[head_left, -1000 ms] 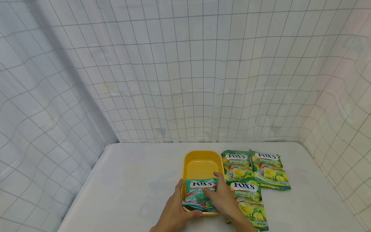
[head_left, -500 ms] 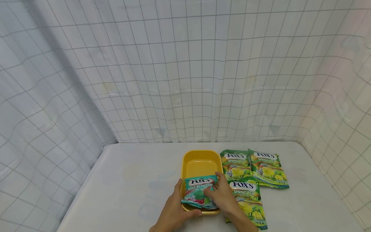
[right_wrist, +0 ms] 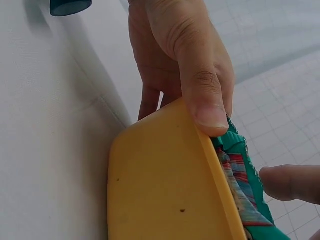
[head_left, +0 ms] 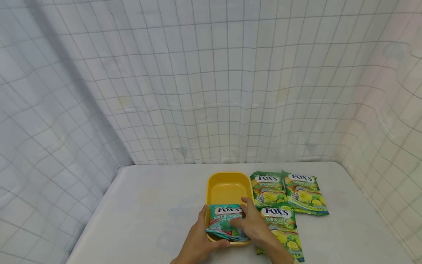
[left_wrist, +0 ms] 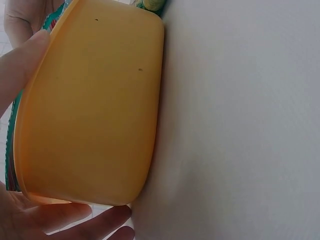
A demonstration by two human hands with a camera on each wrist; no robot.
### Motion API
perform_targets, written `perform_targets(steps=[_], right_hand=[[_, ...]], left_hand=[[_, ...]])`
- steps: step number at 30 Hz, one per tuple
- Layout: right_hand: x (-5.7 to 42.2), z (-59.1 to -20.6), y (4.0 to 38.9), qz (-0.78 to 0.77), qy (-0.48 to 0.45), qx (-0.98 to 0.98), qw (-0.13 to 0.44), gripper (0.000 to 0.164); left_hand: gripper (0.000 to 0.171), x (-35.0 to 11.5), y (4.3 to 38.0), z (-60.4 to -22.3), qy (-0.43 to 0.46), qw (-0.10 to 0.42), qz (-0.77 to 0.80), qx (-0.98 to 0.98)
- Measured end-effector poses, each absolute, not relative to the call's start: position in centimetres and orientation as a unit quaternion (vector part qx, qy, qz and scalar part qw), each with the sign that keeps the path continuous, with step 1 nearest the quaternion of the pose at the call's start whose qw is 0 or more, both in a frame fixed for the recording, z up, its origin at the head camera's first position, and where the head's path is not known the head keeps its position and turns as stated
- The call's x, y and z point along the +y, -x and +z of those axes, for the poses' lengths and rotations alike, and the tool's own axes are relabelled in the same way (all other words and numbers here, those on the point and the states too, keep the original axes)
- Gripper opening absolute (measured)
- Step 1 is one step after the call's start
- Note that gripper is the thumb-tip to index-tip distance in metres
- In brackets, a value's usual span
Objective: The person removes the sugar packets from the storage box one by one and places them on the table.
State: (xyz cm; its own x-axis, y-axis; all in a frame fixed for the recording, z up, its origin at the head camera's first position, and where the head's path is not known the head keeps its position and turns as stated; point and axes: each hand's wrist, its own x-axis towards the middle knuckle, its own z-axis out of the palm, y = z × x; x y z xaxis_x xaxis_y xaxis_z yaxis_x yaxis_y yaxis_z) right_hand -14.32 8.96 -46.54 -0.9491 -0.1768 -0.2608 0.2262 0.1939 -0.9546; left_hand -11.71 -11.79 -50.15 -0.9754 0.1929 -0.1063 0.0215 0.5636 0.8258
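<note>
My left hand [head_left: 196, 240] grips the near left corner of a yellow plastic tray [head_left: 229, 177]. Its fingers lie along the outside wall, and the thumb [left_wrist: 27, 60] is at the near rim. A teal candy bag [head_left: 221, 220], marked FOX'S Mint Blossoms, fills the tray's near half. Layered edges show at its near end; how many bags lie there I cannot tell. At its right edge, my right hand [head_left: 255, 225] holds the bag, thumb on its front and index finger near the tray's right side. The other right fingers are hidden.
Several green FOX'S Spring Tea bags [head_left: 267, 189] lie right of the tray, the nearest one [head_left: 281, 234] partly under the right forearm. They rest on a white table [head_left: 148, 212] with a grid-patterned sheet [head_left: 211, 91] hanging behind.
The teal bag's right edge has shifted left, and its top has tilted and settled lower. The right index finger has straightened from a bend half a second ago. Left hand and tray stay put.
</note>
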Motion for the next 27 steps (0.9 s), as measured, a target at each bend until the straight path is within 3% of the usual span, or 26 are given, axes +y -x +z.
perform_targets(steps=[14, 22, 27], right_hand=[[8.86, -46.61, 14.39, -0.618, -0.019, 0.771, 0.15, 0.092], [9.15, -46.67, 14.52, -0.626, -0.026, 0.767, 0.138, 0.091], [9.13, -46.82, 14.63, -0.666, -0.032, 0.729, 0.157, 0.091]], left_hand=[[0.134, -11.78, 11.68, -50.34, -0.06, 0.098, 0.461, 0.88], [0.13, -11.81, 11.6, -50.4, -0.072, 0.076, 0.454, 0.885], [0.128, -11.82, 11.6, -50.51, -0.071, 0.073, 0.449, 0.887]])
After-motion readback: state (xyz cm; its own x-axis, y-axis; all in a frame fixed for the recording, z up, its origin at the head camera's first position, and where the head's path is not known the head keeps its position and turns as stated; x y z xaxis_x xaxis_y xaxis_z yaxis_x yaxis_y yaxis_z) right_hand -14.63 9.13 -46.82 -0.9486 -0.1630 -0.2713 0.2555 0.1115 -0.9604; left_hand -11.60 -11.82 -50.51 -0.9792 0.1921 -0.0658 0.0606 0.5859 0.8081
